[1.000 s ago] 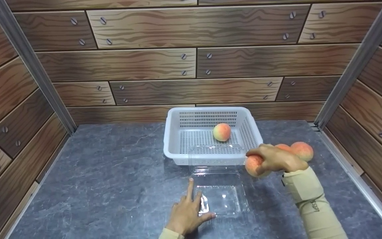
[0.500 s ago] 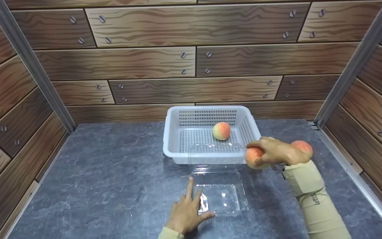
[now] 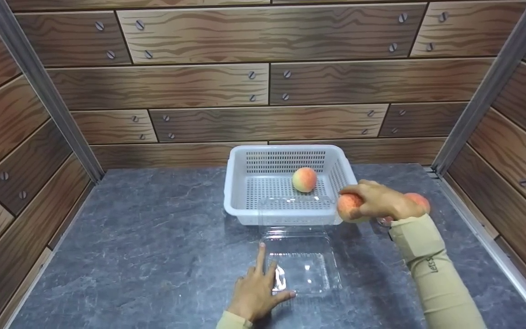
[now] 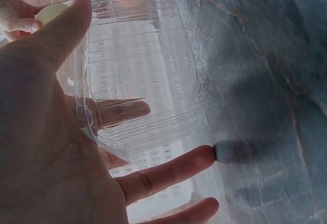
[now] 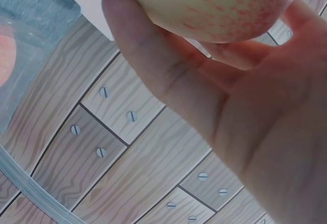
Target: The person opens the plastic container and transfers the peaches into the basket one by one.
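We see the right hand (image 3: 378, 200) with thumb and fingers bent round a round, red-speckled yellow peach (image 3: 349, 208), near the front right corner of a white, slotted plastic basket (image 3: 232, 185). The left hand (image 3: 253, 292) lies with fingers straight and spread, gripping nothing, at the left edge of a thin, ribbed, clear plastic clamshell (image 3: 297, 269), its lid raised before the basket. We find a second peach (image 3: 304, 180) inside the basket and another peach (image 3: 419, 201) near the right edge of the grey marbled worktop (image 3: 153, 237); broad room stretches from the clamshell to the left edge.
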`<state>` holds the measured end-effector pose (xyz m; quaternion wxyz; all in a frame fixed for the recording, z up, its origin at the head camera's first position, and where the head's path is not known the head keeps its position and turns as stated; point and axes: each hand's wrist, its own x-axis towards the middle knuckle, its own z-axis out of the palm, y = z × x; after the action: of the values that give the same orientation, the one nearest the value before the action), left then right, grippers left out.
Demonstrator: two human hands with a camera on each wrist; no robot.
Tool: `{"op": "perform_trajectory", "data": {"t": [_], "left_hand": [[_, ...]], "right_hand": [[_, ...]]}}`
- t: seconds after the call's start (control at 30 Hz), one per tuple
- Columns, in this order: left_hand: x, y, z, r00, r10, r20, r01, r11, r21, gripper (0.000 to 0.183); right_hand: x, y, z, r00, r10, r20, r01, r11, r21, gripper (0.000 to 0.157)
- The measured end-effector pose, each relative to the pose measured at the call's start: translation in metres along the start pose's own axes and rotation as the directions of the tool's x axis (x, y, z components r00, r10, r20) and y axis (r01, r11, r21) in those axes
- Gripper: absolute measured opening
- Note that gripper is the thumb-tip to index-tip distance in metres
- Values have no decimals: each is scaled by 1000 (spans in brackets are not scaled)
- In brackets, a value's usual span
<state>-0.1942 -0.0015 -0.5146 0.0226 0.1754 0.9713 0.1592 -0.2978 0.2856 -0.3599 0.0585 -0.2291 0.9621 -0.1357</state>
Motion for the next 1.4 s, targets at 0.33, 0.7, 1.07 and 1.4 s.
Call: {"op": "perform_trajectory", "data": {"t": [0.33, 0.7, 1.07, 1.4], "left_hand": [[2, 0, 2, 1000, 3, -12, -3, 1000, 2, 90], [2, 0, 3, 1000, -6, -4, 6, 1000, -10, 90], [2, -1, 3, 1000, -3, -6, 3, 1000, -26, 88], [3, -2, 4, 1000, -7, -9, 7, 1000, -24, 88]], "right_hand": [[10, 5, 9, 998, 5, -65, -6, 1000, -12, 62], [14, 9, 15, 998, 7, -57, -6, 1000, 26, 62], [17, 11, 18, 996, -9, -86, 10, 1000, 21, 63], [25, 13, 26, 982, -39, -184, 43, 999, 17, 60]]}}
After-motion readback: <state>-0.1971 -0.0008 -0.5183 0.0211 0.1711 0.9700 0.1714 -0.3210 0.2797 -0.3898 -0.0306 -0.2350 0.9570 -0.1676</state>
